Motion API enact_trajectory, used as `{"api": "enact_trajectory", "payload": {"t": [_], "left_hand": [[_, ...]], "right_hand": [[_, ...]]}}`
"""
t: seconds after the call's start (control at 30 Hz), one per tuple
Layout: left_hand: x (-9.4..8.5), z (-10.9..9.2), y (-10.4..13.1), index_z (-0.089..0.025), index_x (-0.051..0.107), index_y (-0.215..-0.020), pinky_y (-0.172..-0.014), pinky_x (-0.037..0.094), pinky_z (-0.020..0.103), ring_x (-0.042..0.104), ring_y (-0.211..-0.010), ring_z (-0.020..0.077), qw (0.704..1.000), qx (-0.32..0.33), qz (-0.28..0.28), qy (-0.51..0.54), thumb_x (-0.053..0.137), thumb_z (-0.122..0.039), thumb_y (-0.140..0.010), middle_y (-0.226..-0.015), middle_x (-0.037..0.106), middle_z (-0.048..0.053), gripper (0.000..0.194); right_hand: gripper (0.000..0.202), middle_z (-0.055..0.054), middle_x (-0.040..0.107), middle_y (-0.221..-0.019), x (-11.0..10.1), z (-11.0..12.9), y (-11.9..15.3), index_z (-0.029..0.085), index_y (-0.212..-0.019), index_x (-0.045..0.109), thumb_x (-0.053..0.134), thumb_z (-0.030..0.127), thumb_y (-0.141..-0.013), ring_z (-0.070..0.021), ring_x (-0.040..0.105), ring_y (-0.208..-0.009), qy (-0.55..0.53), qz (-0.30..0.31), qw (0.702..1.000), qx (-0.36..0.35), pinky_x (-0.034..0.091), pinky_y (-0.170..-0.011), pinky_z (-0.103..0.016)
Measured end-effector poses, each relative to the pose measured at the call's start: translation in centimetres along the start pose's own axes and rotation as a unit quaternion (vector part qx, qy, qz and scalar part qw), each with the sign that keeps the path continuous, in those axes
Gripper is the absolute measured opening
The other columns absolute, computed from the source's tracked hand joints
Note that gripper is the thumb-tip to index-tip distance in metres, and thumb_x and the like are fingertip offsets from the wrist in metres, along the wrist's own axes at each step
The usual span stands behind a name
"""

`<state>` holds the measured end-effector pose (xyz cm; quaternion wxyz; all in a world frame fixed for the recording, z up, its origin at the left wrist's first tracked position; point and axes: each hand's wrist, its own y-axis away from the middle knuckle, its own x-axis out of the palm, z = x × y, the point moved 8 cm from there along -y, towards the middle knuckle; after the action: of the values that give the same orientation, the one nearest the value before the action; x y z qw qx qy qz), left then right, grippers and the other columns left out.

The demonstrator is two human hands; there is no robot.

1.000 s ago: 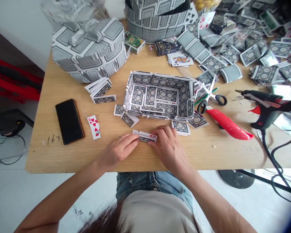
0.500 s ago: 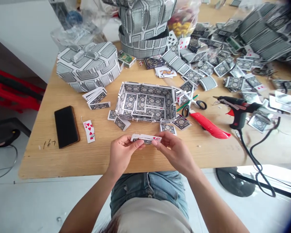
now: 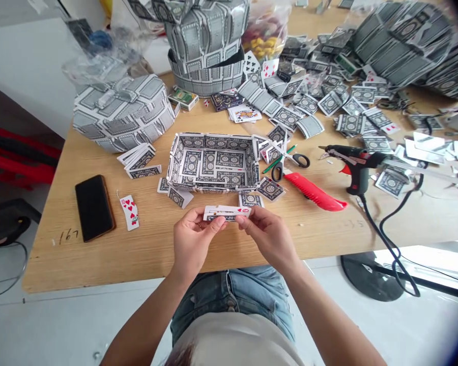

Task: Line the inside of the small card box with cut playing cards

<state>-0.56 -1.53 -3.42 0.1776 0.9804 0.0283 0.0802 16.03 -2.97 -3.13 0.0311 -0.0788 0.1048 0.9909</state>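
Note:
A folded playing card (image 3: pixel 227 211), with a red marking at its right end, is held level between both hands near the table's front edge. My left hand (image 3: pixel 194 239) pinches its left end, thumb on the near side. At the right end, my right hand (image 3: pixel 269 234) grips it between thumb and fingers. Just beyond the hands stands an open rectangular box (image 3: pixel 213 188) made of dark patterned cards. Loose cards (image 3: pixel 180 196) lie along its near side, with another card (image 3: pixel 251 200) near my right hand.
A phone (image 3: pixel 95 207) and a ten of hearts (image 3: pixel 130 212) lie left. Scissors (image 3: pixel 278 171), a red-handled tool (image 3: pixel 315 192) and a glue gun (image 3: pixel 356 168) with a cable are right. Woven card baskets (image 3: pixel 124 114) and heaped cards (image 3: pixel 341 101) stand farther back.
The camera view has shifted, so the table items appear farther left. Both hands still hold the folded card, which now looks slightly more level and turned toward the camera.

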Motion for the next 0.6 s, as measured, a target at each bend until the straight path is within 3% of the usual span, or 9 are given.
{"api": "enact_trajectory", "payload": {"t": [0.17,0.4,0.6], "left_hand": [[0.6,-0.5,0.6,-0.013,0.069,-0.096,-0.074,0.061,0.029,0.073,-0.070,0.0168,1.000,-0.006,-0.002,-0.001,0.084,-0.029,-0.065,-0.085,0.076,0.005,0.038],[2.1,-1.7,0.6,-0.013,0.071,-0.093,-0.074,0.061,0.029,0.073,-0.075,0.0174,0.994,-0.067,0.031,0.080,0.086,-0.030,-0.063,-0.089,0.076,0.007,0.038],[2.7,-4.1,0.7,-0.013,0.071,-0.093,-0.070,0.060,0.026,0.073,-0.072,0.0171,0.996,-0.051,0.031,0.070,0.086,-0.029,-0.062,-0.088,0.077,0.007,0.038]], "right_hand": [[0.050,0.001,0.049,-0.051,-0.1,0.4,0.1,0.019,-0.059,0.054,0.054,0.062,-0.085,-0.0107,0.041,-0.049,0.009,0.028,0.999,0.026,0.030,-0.047,-0.025],[0.038,0.001,0.054,-0.064,-1.3,3.9,0.5,0.021,-0.072,0.054,0.048,0.051,-0.093,-0.0132,0.046,-0.060,0.098,0.004,0.993,-0.071,0.035,-0.056,-0.025],[0.033,0.001,0.050,-0.065,-1.7,6.6,0.6,0.021,-0.072,0.051,0.045,0.045,-0.096,-0.0135,0.044,-0.061,0.101,0.003,0.986,-0.130,0.035,-0.058,-0.025]]}}
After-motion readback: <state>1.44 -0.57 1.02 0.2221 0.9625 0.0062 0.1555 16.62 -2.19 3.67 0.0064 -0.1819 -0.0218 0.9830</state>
